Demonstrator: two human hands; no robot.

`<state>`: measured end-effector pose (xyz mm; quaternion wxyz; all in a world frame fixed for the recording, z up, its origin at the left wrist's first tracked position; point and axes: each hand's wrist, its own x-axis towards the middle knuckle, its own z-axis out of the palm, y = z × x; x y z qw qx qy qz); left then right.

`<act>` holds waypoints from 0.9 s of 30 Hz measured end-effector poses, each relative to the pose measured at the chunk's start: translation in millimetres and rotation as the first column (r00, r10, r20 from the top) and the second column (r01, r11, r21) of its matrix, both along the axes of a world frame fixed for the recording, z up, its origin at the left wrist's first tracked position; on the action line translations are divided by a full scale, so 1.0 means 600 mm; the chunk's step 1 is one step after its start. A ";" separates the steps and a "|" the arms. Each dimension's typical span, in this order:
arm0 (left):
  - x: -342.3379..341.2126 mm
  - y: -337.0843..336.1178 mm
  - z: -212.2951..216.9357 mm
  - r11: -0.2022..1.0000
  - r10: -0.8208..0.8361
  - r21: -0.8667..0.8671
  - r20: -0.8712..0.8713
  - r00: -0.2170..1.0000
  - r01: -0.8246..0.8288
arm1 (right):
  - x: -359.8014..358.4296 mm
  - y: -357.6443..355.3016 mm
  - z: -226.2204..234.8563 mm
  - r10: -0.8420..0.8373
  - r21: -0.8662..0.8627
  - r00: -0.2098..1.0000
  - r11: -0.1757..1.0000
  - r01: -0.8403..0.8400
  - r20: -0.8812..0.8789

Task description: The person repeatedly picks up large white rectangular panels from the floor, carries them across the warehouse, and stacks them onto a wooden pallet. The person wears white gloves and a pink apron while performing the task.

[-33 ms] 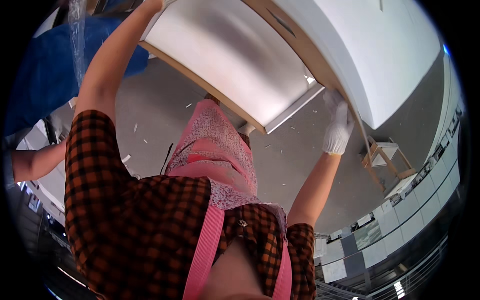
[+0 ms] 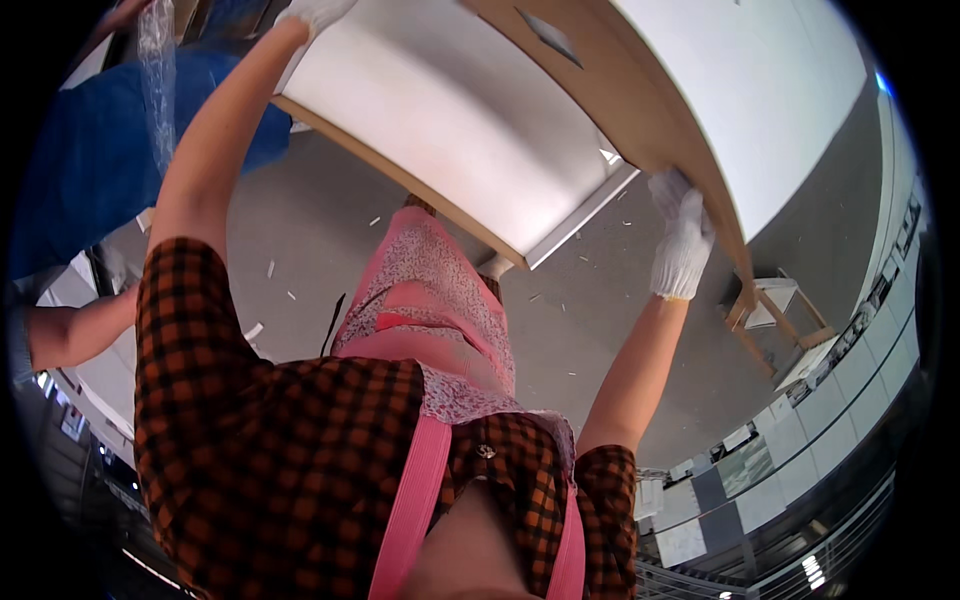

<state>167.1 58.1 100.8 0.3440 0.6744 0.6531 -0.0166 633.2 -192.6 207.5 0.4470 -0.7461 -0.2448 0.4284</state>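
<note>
A large white panel (image 2: 450,120) with wooden edges is held raised over the grey floor (image 2: 590,330), tilted. Its lower right edge is gripped by the gloved right hand (image 2: 680,240), fingers closed around it. Its upper left corner is met by the gloved left hand (image 2: 315,12); that grip cannot be told. A small wooden stool (image 2: 775,305) stands well apart on the floor.

Floor's plain grey concrete (image 2: 590,330), littered with small pale scraps (image 2: 270,268). Down past the right-side grip sits a small light wooden stool frame (image 2: 775,310), and beyond that a row of grey and white square panels (image 2: 760,470). Light's bright, even.
</note>
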 end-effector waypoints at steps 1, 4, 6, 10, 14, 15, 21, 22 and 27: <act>0.023 -0.016 0.023 0.998 -0.057 0.014 -0.027 0.998 0.057 | -0.001 0.032 0.021 -0.100 0.095 0.979 0.988 0.118 -0.178; 0.060 -0.161 -0.006 0.974 -0.218 -0.073 -0.014 0.976 0.216 | -0.026 0.050 0.070 0.027 0.036 1.000 0.999 -0.027 0.001; 0.129 -0.303 0.024 0.943 -0.206 -0.255 0.060 0.977 0.215 | -0.019 0.024 0.063 0.083 0.156 0.997 0.984 -0.081 -0.006; 0.200 -0.507 0.007 0.874 -0.337 -0.301 0.189 0.922 0.381 | -0.015 -0.040 0.073 -0.013 0.326 0.990 0.944 0.058 -0.141; 0.336 -0.678 0.062 0.874 -0.249 -0.349 0.275 0.929 0.338 | 0.052 -0.215 0.105 0.039 0.372 0.998 0.927 -0.051 0.041; 0.357 -0.716 0.045 0.839 -0.393 -0.282 0.279 0.876 0.466 | 0.063 -0.281 0.106 0.048 0.321 0.982 0.941 -0.105 0.182; 0.433 -0.816 0.031 0.535 -0.752 -0.312 0.248 0.611 0.785 | 0.000 -0.844 -0.062 -0.383 -0.278 0.924 0.889 0.365 -0.012; 0.488 -0.904 0.032 0.516 -0.722 -0.356 0.309 0.619 0.779 | 0.005 -0.970 -0.047 -0.542 -0.400 0.839 0.779 0.484 -0.041; 0.596 -0.862 -0.044 0.569 -0.716 -0.291 0.287 0.637 0.770 | -0.024 -1.173 -0.158 -0.916 -0.530 0.281 0.395 0.750 -0.286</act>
